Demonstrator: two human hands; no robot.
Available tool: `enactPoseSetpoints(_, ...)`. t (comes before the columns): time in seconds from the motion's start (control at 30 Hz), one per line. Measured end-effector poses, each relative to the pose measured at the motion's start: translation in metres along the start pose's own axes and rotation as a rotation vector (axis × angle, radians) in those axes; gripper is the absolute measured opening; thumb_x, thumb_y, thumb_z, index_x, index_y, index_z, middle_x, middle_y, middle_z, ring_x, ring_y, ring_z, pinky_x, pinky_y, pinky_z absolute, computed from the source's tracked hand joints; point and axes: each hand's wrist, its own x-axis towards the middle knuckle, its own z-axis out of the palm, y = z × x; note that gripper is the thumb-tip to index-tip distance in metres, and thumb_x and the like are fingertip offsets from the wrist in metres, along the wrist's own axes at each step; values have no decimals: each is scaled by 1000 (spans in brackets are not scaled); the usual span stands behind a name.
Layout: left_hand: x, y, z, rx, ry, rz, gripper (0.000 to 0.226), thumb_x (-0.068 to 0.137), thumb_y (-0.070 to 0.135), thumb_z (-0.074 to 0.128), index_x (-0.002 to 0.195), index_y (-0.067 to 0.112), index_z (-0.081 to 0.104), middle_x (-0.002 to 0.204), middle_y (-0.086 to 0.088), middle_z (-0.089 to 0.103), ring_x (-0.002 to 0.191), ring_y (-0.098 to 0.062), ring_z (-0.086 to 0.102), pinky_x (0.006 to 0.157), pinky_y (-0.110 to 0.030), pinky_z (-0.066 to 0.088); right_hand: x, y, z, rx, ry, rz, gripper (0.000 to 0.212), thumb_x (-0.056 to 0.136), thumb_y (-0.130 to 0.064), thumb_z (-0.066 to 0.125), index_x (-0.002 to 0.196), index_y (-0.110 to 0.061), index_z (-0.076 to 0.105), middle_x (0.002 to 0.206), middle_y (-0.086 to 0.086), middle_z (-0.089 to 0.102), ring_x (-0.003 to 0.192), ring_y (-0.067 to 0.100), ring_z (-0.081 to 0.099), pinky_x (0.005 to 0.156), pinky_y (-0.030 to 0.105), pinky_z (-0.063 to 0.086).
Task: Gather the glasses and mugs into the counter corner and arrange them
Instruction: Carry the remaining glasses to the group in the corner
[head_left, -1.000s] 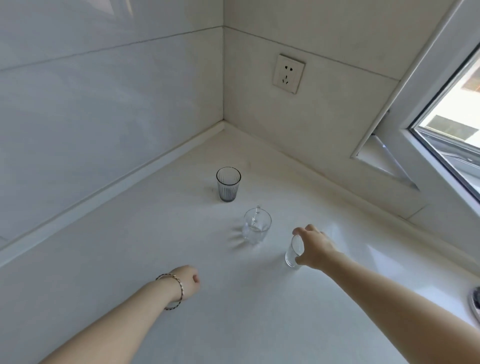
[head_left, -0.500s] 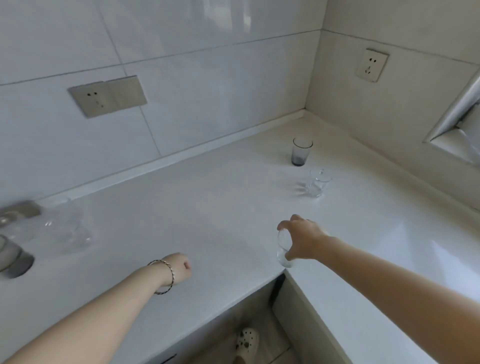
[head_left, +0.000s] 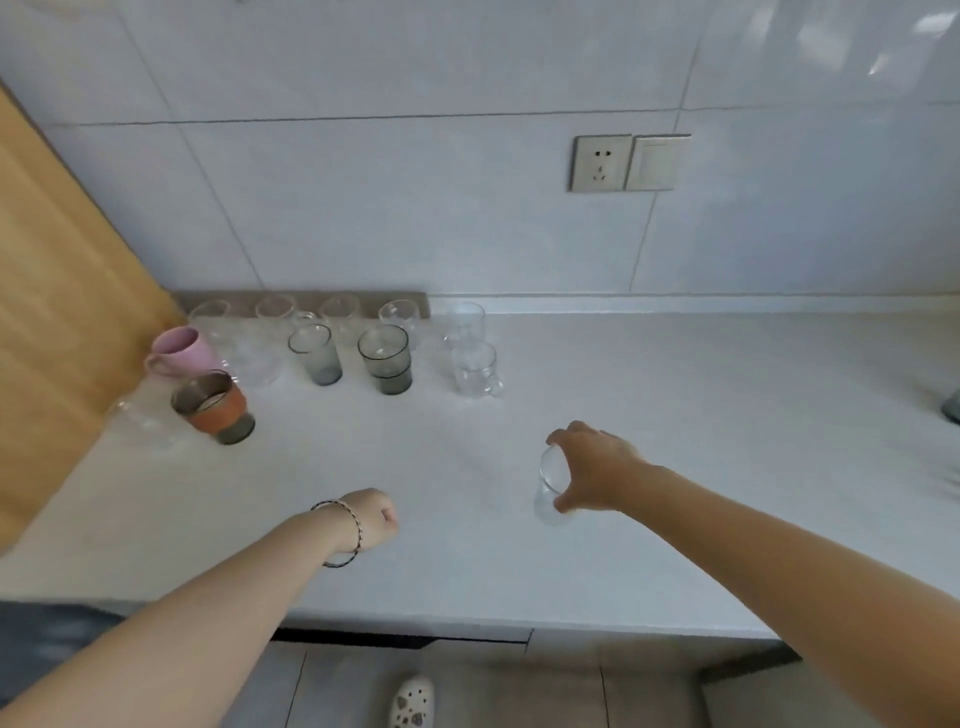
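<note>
My right hand (head_left: 595, 467) grips a small clear glass (head_left: 548, 488) from above, just over the white counter (head_left: 675, 467). My left hand (head_left: 371, 517) is curled into a fist and holds nothing, low over the counter's front. At the back left stand several glasses and mugs: a pink mug (head_left: 182, 351), a smoky glass with an orange sleeve (head_left: 215, 408), two grey tumblers (head_left: 317, 353) (head_left: 387, 358), a clear mug (head_left: 475, 369) and several clear glasses along the wall.
A wooden panel (head_left: 57, 291) closes off the left side. A wall socket and switch (head_left: 628, 162) sit on the tiled wall. The counter's front edge runs below my arms, with floor and a shoe (head_left: 413, 701) beneath. A dark object (head_left: 951, 405) shows at the right edge.
The view has swung left, away from the corner with the grey and clear glasses. My right hand carried the small clear glass along. The left fist keeps its place.
</note>
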Motion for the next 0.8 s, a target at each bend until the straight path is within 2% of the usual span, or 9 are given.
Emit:
enactPoseSetpoints(0.1,12,-58,-16,-7,-1,-27,23,87,13,43,67,22,39,81,-4,42,73,-18,38,52,-24,28,44,-60,3,-6,-25,-44,77,74,-34,69,142,-21,34,135,1,44,122,24,51,94,30,43)
enactPoseSetpoints(0.2,31,-117,-34,-27,2,-56,26,88,12,42,64,22,40,83,-4,43,77,-18,40,54,-23,29,92,-120,9,13,-41,-77,78,73,-33,71,141,-21,35,134,1,44,122,24,50,93,30,43)
enactPoseSetpoints(0.27,45,-154,-43,-53,-12,-71,35,87,11,42,56,26,32,78,-3,40,76,-18,37,51,-22,25,121,-158,13,32,-47,-88,78,73,-32,71,141,-21,36,135,1,43,121,25,49,94,30,43)
enactPoseSetpoints(0.4,66,-210,-62,-103,-54,-102,39,86,8,41,55,28,26,62,5,26,54,-11,27,49,-20,20,176,-227,19,62,-38,-97,77,74,-31,72,142,-19,36,138,4,40,124,27,45,100,35,43)
enactPoseSetpoints(0.5,79,-238,-68,-126,-87,-104,39,86,7,41,56,27,28,67,1,31,55,-11,29,50,-20,21,215,-272,26,70,-13,-99,72,76,-30,71,138,-16,39,136,6,40,123,29,44,98,38,45)
enactPoseSetpoints(0.57,86,-250,-71,-162,-111,-94,28,89,9,41,65,24,43,74,0,42,72,-20,44,57,-22,33,238,-297,31,65,-9,-102,69,76,-30,71,137,-14,41,134,7,40,120,30,45,95,38,46)
enactPoseSetpoints(0.63,90,-260,-72,-177,-123,-93,15,92,14,41,90,20,55,100,-3,56,101,-24,55,81,-25,43,256,-316,36,54,-18,-94,67,77,-29,71,135,-14,41,132,8,40,118,30,46,93,37,46)
enactPoseSetpoints(0.67,91,-263,-72,-185,-118,-91,12,92,15,42,93,20,52,110,-4,57,109,-22,55,87,-25,42,263,-323,39,54,-21,-84,66,77,-29,70,134,-14,42,132,7,41,118,30,46,92,37,46)
enactPoseSetpoints(0.8,99,-275,-69,-201,-102,-67,8,91,16,42,89,21,48,112,-5,59,97,-17,51,86,-24,42,283,-342,41,98,-4,-46,59,76,-27,70,128,-13,45,130,7,42,117,29,45,89,35,46)
